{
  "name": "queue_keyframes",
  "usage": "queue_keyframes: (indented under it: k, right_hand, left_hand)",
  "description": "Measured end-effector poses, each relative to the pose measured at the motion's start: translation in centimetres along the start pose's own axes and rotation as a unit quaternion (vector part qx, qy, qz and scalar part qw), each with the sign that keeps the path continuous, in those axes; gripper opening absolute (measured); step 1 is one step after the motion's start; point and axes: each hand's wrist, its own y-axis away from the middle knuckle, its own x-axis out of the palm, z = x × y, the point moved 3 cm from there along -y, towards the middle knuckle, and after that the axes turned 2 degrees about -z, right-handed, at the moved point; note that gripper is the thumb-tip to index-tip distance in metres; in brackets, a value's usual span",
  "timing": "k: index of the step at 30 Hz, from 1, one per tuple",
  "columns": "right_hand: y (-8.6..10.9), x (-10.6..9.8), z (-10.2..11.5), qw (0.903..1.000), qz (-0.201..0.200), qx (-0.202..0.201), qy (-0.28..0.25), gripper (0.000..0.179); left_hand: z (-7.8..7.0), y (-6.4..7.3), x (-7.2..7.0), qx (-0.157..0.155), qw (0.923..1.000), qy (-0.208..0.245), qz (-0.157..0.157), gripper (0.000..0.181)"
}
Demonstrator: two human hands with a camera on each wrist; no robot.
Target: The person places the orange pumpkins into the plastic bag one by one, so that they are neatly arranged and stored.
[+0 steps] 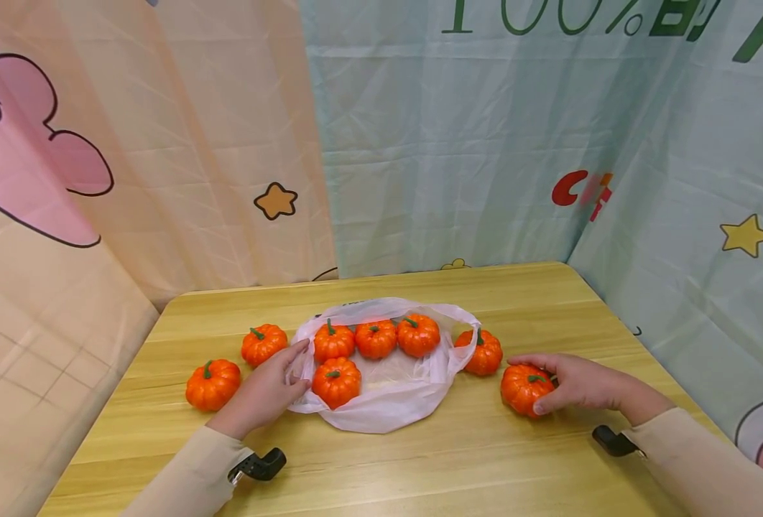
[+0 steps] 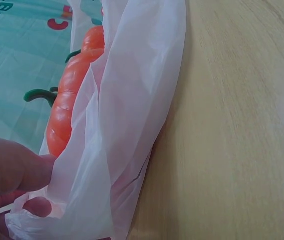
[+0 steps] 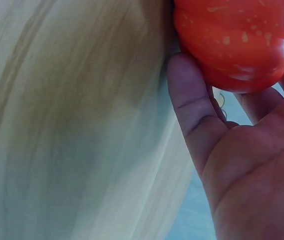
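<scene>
A white plastic bag (image 1: pixel 394 416) lies open at the middle of the table, with several small orange pumpkins (image 1: pixel 336 383) inside it. My left hand (image 1: pixel 268 388) holds the bag's left rim; in the left wrist view the thumb (image 2: pixel 19 165) and a fingertip are at the thin plastic (image 2: pixel 89 195). To the right of the bag, my right hand (image 1: pixel 582 384) grips a pumpkin (image 1: pixel 524 390) between thumb and fingers, low at the tabletop. The right wrist view shows that pumpkin (image 3: pixel 239 42) from close by, with part of it out of frame.
Two pumpkins (image 1: pixel 213 385) (image 1: pixel 264 345) sit left of the bag, near my left forearm. Another pumpkin (image 1: pixel 483 353) stands at the bag's right edge, partly covered by its rim. The wooden table (image 1: pixel 420 474) is backed by printed curtains (image 1: pixel 452 143).
</scene>
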Motion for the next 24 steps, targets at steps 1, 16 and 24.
queue_keyframes:
  k: [1,16,24]
  right_hand:
    - [0.0,0.0,0.1,1.0,-0.001,-0.002,0.004,0.083]
    - [0.1,-2.3,2.2,0.9972,-0.075,-0.009,0.006,0.081]
    - [-0.3,-3.6,4.1,0.9911,-0.131,-0.024,0.005,0.082]
  left_hand:
    - [0.0,0.0,0.0,0.002,1.0,-0.003,-0.002,0.073]
    - [0.1,0.0,0.0,0.008,0.9999,-0.012,-0.004,0.073]
    - [0.1,0.0,0.0,0.006,0.9998,-0.016,-0.004,0.073]
